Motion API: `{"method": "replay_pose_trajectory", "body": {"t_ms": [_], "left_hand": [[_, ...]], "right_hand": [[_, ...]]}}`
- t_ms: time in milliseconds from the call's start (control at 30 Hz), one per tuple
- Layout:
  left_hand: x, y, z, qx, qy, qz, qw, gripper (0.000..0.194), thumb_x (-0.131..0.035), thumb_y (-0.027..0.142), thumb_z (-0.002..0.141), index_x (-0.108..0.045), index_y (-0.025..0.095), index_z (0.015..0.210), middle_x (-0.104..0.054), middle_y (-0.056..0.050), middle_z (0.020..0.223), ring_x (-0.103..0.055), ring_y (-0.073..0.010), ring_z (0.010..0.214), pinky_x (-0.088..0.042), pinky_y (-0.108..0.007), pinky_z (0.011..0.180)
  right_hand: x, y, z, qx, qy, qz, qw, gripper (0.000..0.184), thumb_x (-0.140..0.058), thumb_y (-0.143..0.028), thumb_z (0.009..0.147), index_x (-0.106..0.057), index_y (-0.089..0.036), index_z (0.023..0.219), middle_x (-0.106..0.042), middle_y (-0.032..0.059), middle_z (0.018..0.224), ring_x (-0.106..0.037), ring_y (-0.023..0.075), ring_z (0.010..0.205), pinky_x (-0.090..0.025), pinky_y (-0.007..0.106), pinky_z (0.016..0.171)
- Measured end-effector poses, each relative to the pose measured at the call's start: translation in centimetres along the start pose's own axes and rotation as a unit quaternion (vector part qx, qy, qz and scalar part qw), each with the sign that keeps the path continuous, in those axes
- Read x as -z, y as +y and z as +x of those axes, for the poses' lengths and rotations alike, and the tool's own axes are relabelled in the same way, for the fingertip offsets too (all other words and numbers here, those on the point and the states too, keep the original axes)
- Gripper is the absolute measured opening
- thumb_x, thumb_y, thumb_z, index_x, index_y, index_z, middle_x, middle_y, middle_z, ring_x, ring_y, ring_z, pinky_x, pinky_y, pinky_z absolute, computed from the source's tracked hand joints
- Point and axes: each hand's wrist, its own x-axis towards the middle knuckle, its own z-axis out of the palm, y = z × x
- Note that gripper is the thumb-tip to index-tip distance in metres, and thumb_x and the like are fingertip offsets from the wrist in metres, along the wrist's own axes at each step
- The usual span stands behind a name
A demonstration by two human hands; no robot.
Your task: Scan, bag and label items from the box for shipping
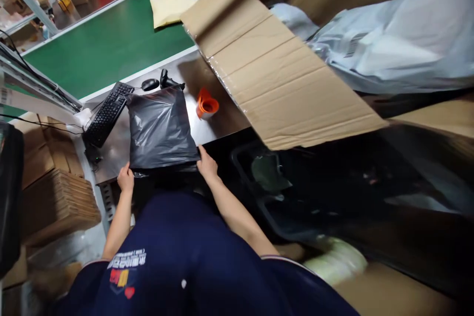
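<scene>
My left hand (126, 178) grips the near left corner of a black poly bag (160, 128), fingers curled on its edge. My right hand (207, 164) pinches the near right corner of the same bag, thumb on top. The bag lies flat on the steel table (218, 123), near edge at the table's near rim. Just left of it a black keyboard (106, 114); beyond it a mouse (150, 84) and a barcode scanner (168, 80). Orange tape roll (206, 104) just right of the bag, not touching. Big flattened cardboard sheet (274, 64) further right, overhanging the table. Green conveyor belt (111, 39) at the far side with a yellow padded envelope (177, 4) on it. Grey mailer bags (400, 44) far right
</scene>
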Motion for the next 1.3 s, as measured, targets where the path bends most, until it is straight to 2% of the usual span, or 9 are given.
{"method": "replay_pose_trajectory", "body": {"t_ms": [133,233,300,433,533,667,933,1167,1300], "left_hand": [[0.2,-0.8,-0.6,0.104,-0.073,-0.094,0.987,0.014,-0.082,0.025,0.078,-0.079,0.015,0.088,-0.075,-0.006,0.077,-0.078,-0.0243,0.078,-0.067,-0.039,0.080],[0.5,-1.8,-2.0,0.148,-0.107,-0.133,0.974,0.030,-0.091,0.035,0.071,-0.071,0.014,0.076,-0.069,-0.002,0.062,-0.071,-0.0192,0.057,-0.063,-0.032,0.060],[0.7,-2.3,-2.9,0.158,-0.107,-0.160,0.968,0.038,-0.094,0.041,0.068,-0.070,0.013,0.078,-0.071,-0.004,0.066,-0.072,-0.0169,0.058,-0.062,-0.029,0.060],[0.7,-2.9,-3.7,0.143,-0.094,-0.191,0.967,0.043,-0.094,0.048,0.068,-0.070,0.014,0.079,-0.071,-0.002,0.068,-0.073,-0.0162,0.061,-0.063,-0.029,0.064],[0.5,-3.0,-3.6,0.115,-0.086,-0.204,0.968,0.038,-0.091,0.046,0.070,-0.070,0.016,0.080,-0.069,0.001,0.068,-0.073,-0.0166,0.063,-0.063,-0.029,0.065],[0.4,-3.2,-3.6,0.083,-0.092,-0.212,0.969,0.027,-0.086,0.039,0.075,-0.072,0.017,0.083,-0.072,-0.001,0.071,-0.070,-0.0157,0.063,-0.062,-0.029,0.067],[0.2,-3.4,-3.2,0.078,-0.130,-0.206,0.967,0.028,-0.086,0.038,0.074,-0.072,0.016,0.083,-0.074,-0.004,0.071,-0.074,-0.0193,0.065,-0.063,-0.031,0.067],[0.9,-3.7,-2.4,0.089,-0.136,-0.200,0.966,0.040,-0.089,0.047,0.068,-0.068,0.016,0.083,-0.071,-0.001,0.065,-0.071,-0.0174,0.056,-0.060,-0.029,0.059],[0.5,-3.2,-2.2,0.078,-0.158,-0.202,0.963,0.039,-0.091,0.044,0.064,-0.071,0.016,0.081,-0.073,-0.002,0.065,-0.071,-0.0177,0.056,-0.060,-0.030,0.059]], "right_hand": [[2.0,2.3,0.8,-0.022,-0.015,0.025,0.999,0.056,-0.052,-0.020,0.090,-0.068,-0.017,0.143,-0.078,0.0158,0.120,-0.074,0.0308,0.108,-0.059,0.044,0.100],[2.2,1.5,-1.1,0.036,0.053,0.036,0.997,0.043,-0.059,-0.031,0.092,-0.073,-0.017,0.130,-0.076,0.0183,0.123,-0.070,0.0329,0.117,-0.055,0.049,0.109],[1.1,-1.3,-2.9,0.129,0.040,0.058,0.989,0.032,-0.055,-0.036,0.098,-0.077,-0.019,0.115,-0.076,0.0177,0.120,-0.069,0.0318,0.119,-0.052,0.048,0.113],[-3.6,-10.3,-5.3,0.281,-0.196,0.094,0.935,0.025,-0.056,-0.032,0.101,-0.079,-0.023,0.105,-0.080,0.0116,0.113,-0.072,0.0265,0.111,-0.055,0.041,0.107],[-7.5,-16.0,-5.8,0.296,-0.257,0.100,0.915,0.015,-0.066,-0.023,0.095,-0.079,-0.024,0.101,-0.081,0.0046,0.105,-0.073,0.0212,0.101,-0.057,0.034,0.098],[-10.3,-18.9,-5.9,0.274,-0.282,0.105,0.914,0.012,-0.067,-0.019,0.093,-0.077,-0.023,0.087,-0.078,0.0007,0.089,-0.072,0.0177,0.095,-0.056,0.030,0.096],[-10.7,-18.2,-6.2,0.171,-0.265,0.144,0.938,0.013,-0.067,-0.020,0.089,-0.075,-0.022,0.078,-0.076,0.0004,0.074,-0.074,0.0198,0.092,-0.055,0.030,0.094],[-5.6,-8.5,-5.1,0.043,-0.201,0.202,0.958,0.015,-0.064,-0.030,0.085,-0.068,-0.021,0.073,-0.073,0.0021,0.065,-0.070,0.0188,0.067,-0.056,0.030,0.071],[-6.8,-9.2,-6.0,0.082,-0.236,0.266,0.931,0.018,-0.083,-0.032,0.074,-0.074,-0.023,0.086,-0.081,0.0011,0.085,-0.073,0.0184,0.074,-0.059,0.031,0.077]]}}
